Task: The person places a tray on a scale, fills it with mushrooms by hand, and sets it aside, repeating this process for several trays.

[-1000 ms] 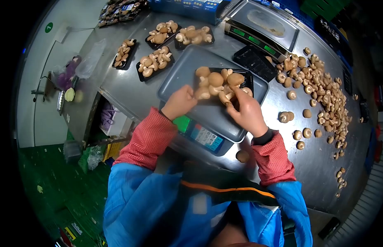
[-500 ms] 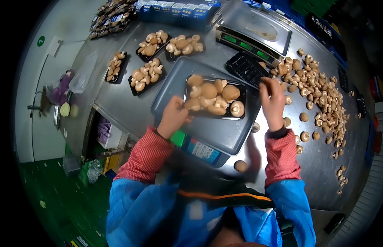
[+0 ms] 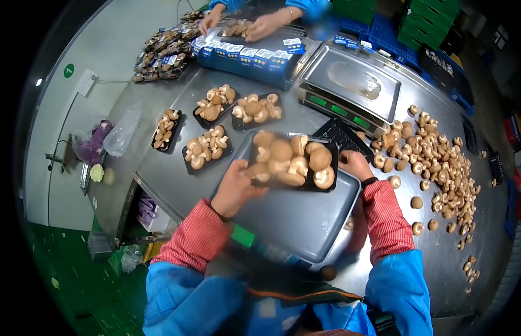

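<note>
A black tray of mushrooms [image 3: 294,161] is raised above the grey plastic tray [image 3: 302,227], which rests on a scale with a green display. My left hand [image 3: 234,187] grips the left end of the black tray, fingers closed on its edge. At the tray's right end, my right hand [image 3: 355,164] has its fingers closed on the rim or just beside it. Behind my right hand an empty black tray [image 3: 345,137] lies on the table, partly covered.
Several filled mushroom trays [image 3: 207,148] stand at the left. A second scale [image 3: 350,84] is behind, loose mushrooms [image 3: 440,162] lie at the right. Across the table, a co-worker's hands [image 3: 271,23] are above a blue box [image 3: 243,60]. Packed trays [image 3: 162,53] are piled at the back left.
The black mushroom tray has risen off the grey tray, with both hands at its ends. My right hand has moved down and left. The view has tilted up, and a co-worker's hands now show.
</note>
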A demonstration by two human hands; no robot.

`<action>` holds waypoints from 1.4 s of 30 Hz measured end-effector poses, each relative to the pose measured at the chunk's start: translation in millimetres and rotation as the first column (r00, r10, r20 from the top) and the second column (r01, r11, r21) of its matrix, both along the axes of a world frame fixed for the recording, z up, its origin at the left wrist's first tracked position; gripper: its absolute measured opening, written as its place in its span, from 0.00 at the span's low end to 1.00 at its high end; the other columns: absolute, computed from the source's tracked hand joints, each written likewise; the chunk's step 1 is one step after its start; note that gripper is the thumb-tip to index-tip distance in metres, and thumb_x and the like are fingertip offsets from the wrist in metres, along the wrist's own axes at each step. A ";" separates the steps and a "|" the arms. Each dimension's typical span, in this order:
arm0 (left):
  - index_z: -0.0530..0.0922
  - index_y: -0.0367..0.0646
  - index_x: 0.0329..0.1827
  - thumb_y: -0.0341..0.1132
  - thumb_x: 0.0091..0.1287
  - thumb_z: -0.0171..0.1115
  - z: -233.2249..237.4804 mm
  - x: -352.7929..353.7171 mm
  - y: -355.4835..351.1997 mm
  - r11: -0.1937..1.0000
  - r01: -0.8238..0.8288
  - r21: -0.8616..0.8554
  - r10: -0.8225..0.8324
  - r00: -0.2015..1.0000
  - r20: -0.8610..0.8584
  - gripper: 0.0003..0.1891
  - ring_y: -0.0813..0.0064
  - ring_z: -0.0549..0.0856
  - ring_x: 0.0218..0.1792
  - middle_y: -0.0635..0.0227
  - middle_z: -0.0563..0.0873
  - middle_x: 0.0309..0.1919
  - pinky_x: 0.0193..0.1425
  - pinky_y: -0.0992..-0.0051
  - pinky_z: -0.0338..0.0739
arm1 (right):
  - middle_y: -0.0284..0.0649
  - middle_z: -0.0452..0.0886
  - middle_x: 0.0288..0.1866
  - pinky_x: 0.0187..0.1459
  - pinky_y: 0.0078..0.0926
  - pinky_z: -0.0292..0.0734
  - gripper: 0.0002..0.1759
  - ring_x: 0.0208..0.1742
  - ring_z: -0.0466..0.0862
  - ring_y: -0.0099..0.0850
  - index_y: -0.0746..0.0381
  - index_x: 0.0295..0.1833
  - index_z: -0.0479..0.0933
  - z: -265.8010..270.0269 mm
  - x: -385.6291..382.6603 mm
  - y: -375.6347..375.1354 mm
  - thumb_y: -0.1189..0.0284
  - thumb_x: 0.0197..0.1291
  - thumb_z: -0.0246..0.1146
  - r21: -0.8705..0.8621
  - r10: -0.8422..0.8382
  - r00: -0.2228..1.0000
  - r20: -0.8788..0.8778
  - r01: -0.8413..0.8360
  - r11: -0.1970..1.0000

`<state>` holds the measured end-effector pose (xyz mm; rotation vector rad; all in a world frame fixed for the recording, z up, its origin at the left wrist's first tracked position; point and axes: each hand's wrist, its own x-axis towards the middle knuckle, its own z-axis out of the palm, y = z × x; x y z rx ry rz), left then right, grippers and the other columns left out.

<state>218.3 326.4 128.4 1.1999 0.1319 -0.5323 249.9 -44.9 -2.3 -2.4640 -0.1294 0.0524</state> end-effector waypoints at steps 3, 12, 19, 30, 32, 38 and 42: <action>0.64 0.38 0.55 0.16 0.66 0.43 -0.4 45.6 -6.1 0.999 -0.015 -0.048 0.019 0.997 0.069 0.16 0.61 0.86 0.51 0.55 0.80 0.55 0.55 0.61 0.87 | 0.50 0.84 0.33 0.43 0.43 0.79 0.09 0.38 0.84 0.49 0.63 0.34 0.83 8.4 -3.8 2.7 0.68 0.52 0.66 -0.004 0.022 0.999 0.045 -0.022 1.000; 0.64 0.26 0.58 0.15 0.67 0.39 5.3 216.9 -54.0 0.958 -0.279 -0.073 0.287 0.948 0.139 0.16 0.49 0.84 0.53 0.47 0.76 0.54 0.59 0.61 0.86 | 0.49 0.84 0.35 0.45 0.42 0.78 0.16 0.41 0.84 0.47 0.65 0.34 0.81 18.3 -6.7 5.6 0.61 0.53 0.70 -0.023 -0.030 0.994 -0.103 0.028 0.999; 0.64 0.23 0.60 0.18 0.71 0.38 -29.1 323.8 -65.4 0.889 -0.382 -0.251 0.420 0.899 0.119 0.16 0.43 0.82 0.56 0.41 0.75 0.57 0.60 0.58 0.85 | 0.51 0.81 0.34 0.43 0.43 0.77 0.13 0.39 0.82 0.51 0.67 0.33 0.80 10.3 -6.6 3.6 0.66 0.55 0.67 0.001 0.046 0.998 0.043 -0.046 0.999; 0.73 0.44 0.55 0.41 0.74 0.58 -34.0 232.2 -78.2 0.984 -0.018 -0.178 -0.010 0.988 -0.153 0.14 0.63 0.86 0.48 0.51 0.84 0.50 0.55 0.65 0.84 | 0.52 0.81 0.33 0.43 0.44 0.77 0.10 0.38 0.83 0.50 0.67 0.32 0.80 6.1 -6.4 0.7 0.70 0.56 0.64 0.101 0.053 0.997 0.056 -0.058 0.993; 0.74 0.44 0.57 0.41 0.74 0.58 -41.6 207.8 -80.0 0.984 0.017 -0.178 -0.028 0.998 -0.059 0.14 0.64 0.86 0.48 0.55 0.85 0.49 0.56 0.65 0.82 | 0.52 0.82 0.34 0.44 0.44 0.77 0.10 0.38 0.83 0.50 0.67 0.33 0.80 1.4 -3.1 1.2 0.70 0.55 0.65 0.037 0.064 0.994 0.090 -0.067 0.997; 0.71 0.44 0.63 0.49 0.76 0.54 3.1 117.1 -95.6 0.962 0.262 -0.082 -0.256 0.963 0.082 0.21 0.65 0.84 0.53 0.54 0.83 0.54 0.60 0.64 0.80 | 0.50 0.77 0.32 0.39 0.45 0.74 0.08 0.37 0.79 0.51 0.65 0.31 0.73 32.4 -13.3 -0.5 0.73 0.53 0.64 0.055 -0.127 0.883 0.453 0.114 0.992; 0.69 0.44 0.66 0.58 0.77 0.47 23.9 63.3 -119.2 0.881 0.459 -0.118 -0.449 0.888 0.100 0.28 0.64 0.81 0.59 0.54 0.81 0.58 0.63 0.62 0.78 | 0.46 0.73 0.29 0.33 0.41 0.73 0.07 0.32 0.77 0.46 0.63 0.32 0.72 109.5 -66.3 4.9 0.78 0.49 0.64 0.088 -0.218 0.664 0.716 0.223 0.971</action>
